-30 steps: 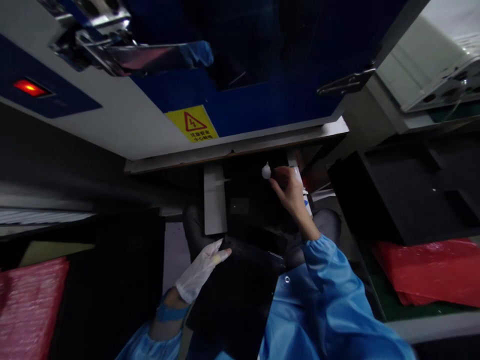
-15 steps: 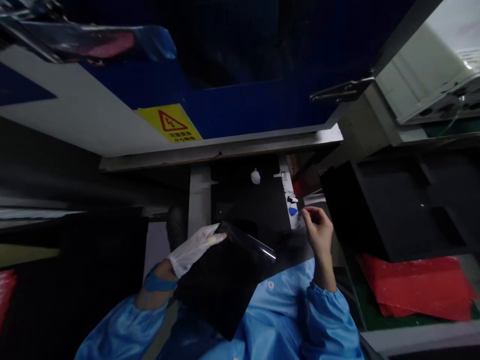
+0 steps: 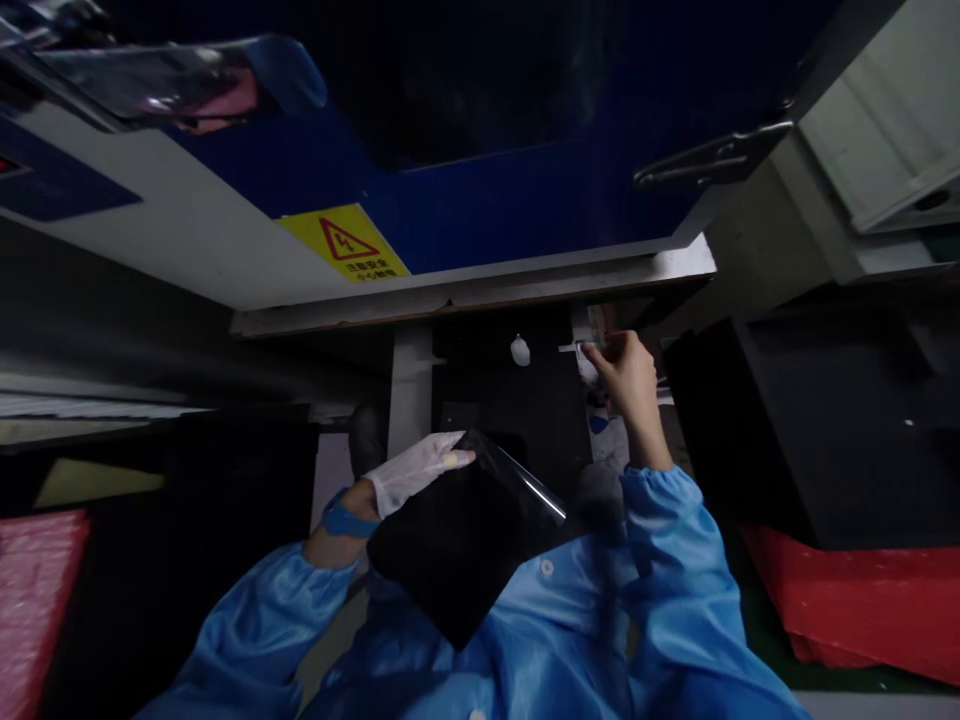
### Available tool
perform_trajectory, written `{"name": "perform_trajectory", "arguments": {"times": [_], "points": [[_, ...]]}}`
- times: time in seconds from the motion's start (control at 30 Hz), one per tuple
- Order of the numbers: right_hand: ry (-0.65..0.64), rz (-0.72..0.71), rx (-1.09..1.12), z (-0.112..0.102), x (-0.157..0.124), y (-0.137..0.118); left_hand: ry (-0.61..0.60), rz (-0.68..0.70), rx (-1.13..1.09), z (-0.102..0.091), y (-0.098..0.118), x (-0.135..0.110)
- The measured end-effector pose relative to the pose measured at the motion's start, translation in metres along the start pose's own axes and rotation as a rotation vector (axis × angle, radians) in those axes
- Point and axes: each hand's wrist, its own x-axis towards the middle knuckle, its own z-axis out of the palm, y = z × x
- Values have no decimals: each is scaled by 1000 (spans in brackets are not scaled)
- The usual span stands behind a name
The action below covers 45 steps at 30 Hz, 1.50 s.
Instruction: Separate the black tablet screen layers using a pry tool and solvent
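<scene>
My left hand (image 3: 416, 470), in a white glove, holds a flat black glossy panel (image 3: 465, 535) by its upper left edge, over my lap. My bare right hand (image 3: 626, 370) is raised under the white table edge (image 3: 480, 290), its fingers pinched at a small white strip (image 3: 574, 347) on the upright there. A small white bottle-like object (image 3: 520, 350) stands just left of that hand. Both arms wear blue sleeves.
A blue and white machine with a yellow electric-warning label (image 3: 345, 243) hangs overhead. A white leg (image 3: 409, 385) stands under the table. Black foam trays (image 3: 817, 430) sit at right, over red bags (image 3: 862, 600). Pink wrap (image 3: 34, 600) lies at far left.
My right hand set down the small white bottle-like object, dropped toward my lap, then rose again to the white strip under the table edge. The left hand kept the black panel.
</scene>
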Motion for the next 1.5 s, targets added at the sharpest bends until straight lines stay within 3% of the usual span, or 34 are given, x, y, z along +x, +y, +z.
{"name": "perform_trajectory", "arguments": {"times": [0.17, 0.37, 0.47, 0.63, 0.8, 0.9, 1.1, 1.27, 1.4, 1.5], "points": [[-120, 33, 29, 8, 26, 3, -23, -4, 111, -7, 5, 5], [-180, 36, 197, -6, 18, 19, -100, -2, 226, -10, 27, 25], [-200, 19, 291, -23, -6, 20, -150, -59, 260, -13, 41, 43], [-262, 60, 440, -53, -69, 17, -225, -135, 274, -18, 62, 73], [-321, 181, 506, -62, -123, 23, -229, -152, 336, -12, 76, 89], [-286, 225, 497, -63, -141, 29, -235, -127, 373, -8, 80, 94], [-141, 162, 405, -63, -153, 33, -147, -41, 561, -2, 80, 100], [-125, 88, 308, -64, -149, 27, -28, 104, 755, 0, 79, 109], [-121, 122, 347, -63, -142, 26, -37, 129, 855, 9, 83, 113], [-139, 187, 424, -62, -137, 29, 57, 169, 888, 21, 84, 111]]}}
